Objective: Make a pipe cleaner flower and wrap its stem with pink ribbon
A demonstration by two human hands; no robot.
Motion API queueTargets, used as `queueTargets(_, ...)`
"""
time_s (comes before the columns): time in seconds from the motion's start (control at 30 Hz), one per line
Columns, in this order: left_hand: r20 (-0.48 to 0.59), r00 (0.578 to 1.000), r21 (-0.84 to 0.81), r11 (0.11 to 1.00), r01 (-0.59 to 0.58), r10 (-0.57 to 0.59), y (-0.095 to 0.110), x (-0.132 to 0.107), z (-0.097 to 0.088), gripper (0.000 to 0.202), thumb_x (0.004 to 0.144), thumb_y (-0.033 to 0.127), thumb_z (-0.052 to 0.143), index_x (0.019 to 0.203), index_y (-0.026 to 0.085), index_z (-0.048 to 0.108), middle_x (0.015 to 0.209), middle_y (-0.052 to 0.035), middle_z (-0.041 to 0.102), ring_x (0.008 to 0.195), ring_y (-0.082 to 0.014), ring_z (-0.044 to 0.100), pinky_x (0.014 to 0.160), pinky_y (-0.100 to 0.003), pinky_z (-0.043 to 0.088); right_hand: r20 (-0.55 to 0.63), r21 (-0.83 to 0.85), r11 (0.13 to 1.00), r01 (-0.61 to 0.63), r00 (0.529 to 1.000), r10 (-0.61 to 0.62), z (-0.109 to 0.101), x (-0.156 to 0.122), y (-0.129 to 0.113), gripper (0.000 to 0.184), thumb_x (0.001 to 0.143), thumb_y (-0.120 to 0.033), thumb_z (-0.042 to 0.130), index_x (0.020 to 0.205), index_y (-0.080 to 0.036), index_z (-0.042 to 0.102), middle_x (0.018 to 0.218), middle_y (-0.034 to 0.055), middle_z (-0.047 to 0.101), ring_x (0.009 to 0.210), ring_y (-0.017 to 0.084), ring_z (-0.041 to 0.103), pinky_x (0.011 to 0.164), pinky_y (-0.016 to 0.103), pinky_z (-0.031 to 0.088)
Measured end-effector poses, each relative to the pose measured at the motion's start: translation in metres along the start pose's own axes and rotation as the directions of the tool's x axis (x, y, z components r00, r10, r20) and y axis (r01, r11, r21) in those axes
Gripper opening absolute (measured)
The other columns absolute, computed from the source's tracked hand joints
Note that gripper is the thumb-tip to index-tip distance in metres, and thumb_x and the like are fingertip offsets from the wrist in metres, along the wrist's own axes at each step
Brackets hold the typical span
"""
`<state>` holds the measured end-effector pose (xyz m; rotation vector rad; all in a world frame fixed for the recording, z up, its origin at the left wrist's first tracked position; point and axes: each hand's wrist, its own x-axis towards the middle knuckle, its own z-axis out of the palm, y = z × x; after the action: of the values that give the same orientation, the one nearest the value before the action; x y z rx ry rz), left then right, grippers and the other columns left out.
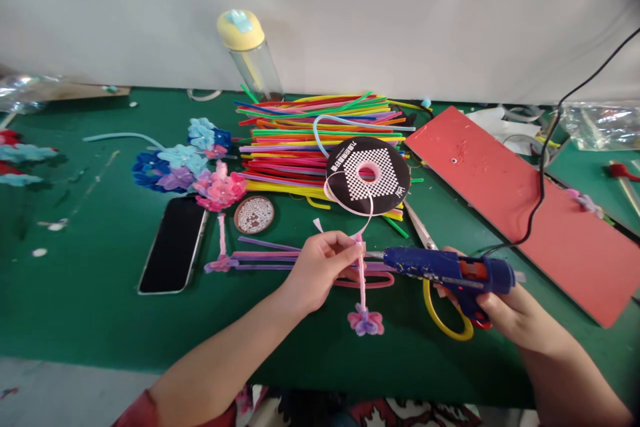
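Note:
My left hand (320, 267) pinches a pink pipe-cleaner stem (361, 277) that hangs downward, with a small pink and purple flower (366, 321) at its lower end. A thin pale ribbon runs from the stem up to a black spool (368, 175). My right hand (505, 310) grips a blue hot glue gun (450, 270) by its handle. The gun's nozzle points left and touches the stem just beside my left fingers.
A pile of coloured pipe cleaners (320, 137) lies behind the spool. Finished flowers (195, 170), a phone (175, 243), a round bead tin (254, 215), yellow-handled scissors (440, 293), a red board (525, 207) and a yellow-capped bottle (250, 53) stand on the green table (90, 293).

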<state>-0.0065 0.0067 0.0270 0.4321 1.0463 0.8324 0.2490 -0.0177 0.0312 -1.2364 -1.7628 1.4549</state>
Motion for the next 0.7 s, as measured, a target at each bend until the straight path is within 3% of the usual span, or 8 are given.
queueTargets(0.23, -0.003, 1.0, 0.002, 1.0, 0.002, -0.002, -0.0011, 0.0002, -0.0002, 0.032, 0.054, 0.032, 0.078, 0.058, 0.012, 0.053, 0.053, 0.0015, 0.06, 0.046, -0.0081, 0.056, 0.046, -0.021, 0.049, -0.007, 0.009, 0.999, -0.031, 1.0, 0.031, 0.0003, -0.0002, 0.0008, 0.055, 0.081, -0.049, 0.047, 0.124, -0.016, 0.052, 0.098, 0.0165, 0.069, 0.096, 0.029, 0.064, 0.079, 0.038, 0.053)
queueTargets(0.43, 0.004, 1.0, 0.004, 1.0, 0.006, -0.006, -0.0024, 0.0006, -0.0006, 0.032, 0.054, 0.032, 0.078, 0.059, 0.012, 0.054, 0.053, 0.0012, 0.06, 0.045, -0.0085, 0.057, 0.046, -0.021, 0.05, -0.006, 0.013, 1.0, 0.01, 1.0, -0.01, 0.0001, -0.0013, 0.0032, 0.047, 0.082, -0.045, 0.048, 0.124, -0.023, 0.052, 0.107, 0.0123, 0.066, 0.097, 0.026, 0.063, 0.082, 0.035, 0.051)
queueTargets(0.7, -0.004, 1.0, 0.0, 1.0, 0.014, -0.014, -0.0016, 0.0, 0.0008, 0.034, 0.052, 0.033, 0.079, 0.057, 0.012, 0.053, 0.051, 0.0016, 0.06, 0.044, -0.0081, 0.056, 0.044, -0.02, 0.049, 0.017, -0.003, 0.999, 0.035, 0.999, -0.035, 0.0012, 0.0044, -0.0032, 0.047, 0.081, -0.047, 0.048, 0.12, -0.02, 0.055, 0.111, 0.0151, 0.064, 0.085, 0.025, 0.066, 0.075, 0.033, 0.054)
